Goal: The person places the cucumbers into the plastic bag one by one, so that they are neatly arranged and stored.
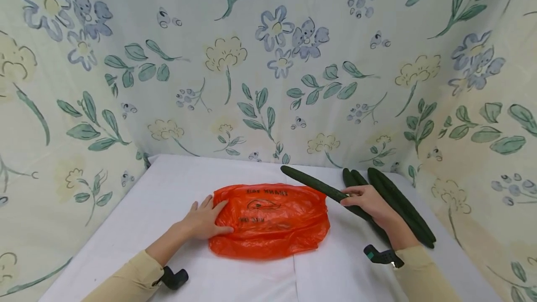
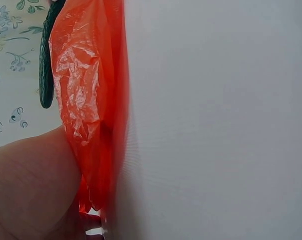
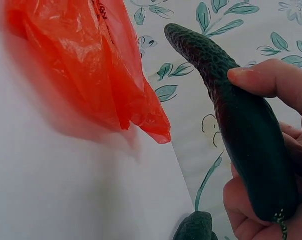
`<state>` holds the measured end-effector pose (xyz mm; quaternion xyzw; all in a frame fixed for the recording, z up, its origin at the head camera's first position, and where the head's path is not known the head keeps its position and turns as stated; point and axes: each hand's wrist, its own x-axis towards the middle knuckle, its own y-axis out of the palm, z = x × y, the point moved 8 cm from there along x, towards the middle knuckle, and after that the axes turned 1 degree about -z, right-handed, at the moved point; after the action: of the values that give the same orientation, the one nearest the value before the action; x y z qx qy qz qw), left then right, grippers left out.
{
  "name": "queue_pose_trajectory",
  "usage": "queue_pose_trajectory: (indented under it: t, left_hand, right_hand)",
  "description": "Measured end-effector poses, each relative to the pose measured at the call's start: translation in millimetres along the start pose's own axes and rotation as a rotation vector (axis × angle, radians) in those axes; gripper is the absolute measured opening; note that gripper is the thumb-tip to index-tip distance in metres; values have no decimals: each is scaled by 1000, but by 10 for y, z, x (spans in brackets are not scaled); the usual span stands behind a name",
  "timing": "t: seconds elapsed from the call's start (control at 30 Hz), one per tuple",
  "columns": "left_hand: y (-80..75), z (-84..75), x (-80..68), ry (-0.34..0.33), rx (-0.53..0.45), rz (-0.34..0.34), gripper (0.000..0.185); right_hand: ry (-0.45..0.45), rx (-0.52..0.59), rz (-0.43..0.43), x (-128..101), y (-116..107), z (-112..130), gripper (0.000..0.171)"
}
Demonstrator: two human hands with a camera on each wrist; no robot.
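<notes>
An orange-red plastic bag [image 1: 272, 227] with dark printing lies in the middle of the white table. My left hand [image 1: 204, 220] rests against the bag's left end, its fingers spread and the thumb along the near side. In my right hand [image 1: 371, 204] I hold a long dark green cucumber [image 1: 310, 181], its far end raised over the bag's back right corner. The right wrist view shows the thumb on top of this cucumber [image 3: 256, 145] and fingers curled beneath it. What the bag holds is hidden.
More cucumbers [image 1: 402, 204] lie side by side at the right of the table, partly behind my right hand. White cloth [image 1: 168, 185] covers the tabletop. Flower-patterned curtains [image 1: 235, 106] stand at the back and both sides.
</notes>
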<state>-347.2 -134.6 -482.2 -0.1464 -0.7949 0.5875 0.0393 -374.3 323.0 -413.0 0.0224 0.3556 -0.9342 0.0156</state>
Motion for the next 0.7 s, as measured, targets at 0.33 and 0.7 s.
queue_pose_trajectory:
  t: [0.33,0.7]
  left_hand:
    - [10,6,6,4,4,0,99]
    - [4,6,5,38,-6,-2,100]
  right_hand:
    - [-85,-25,90,109,211,289,48]
    - [-176,-58,236,193,474,599,38]
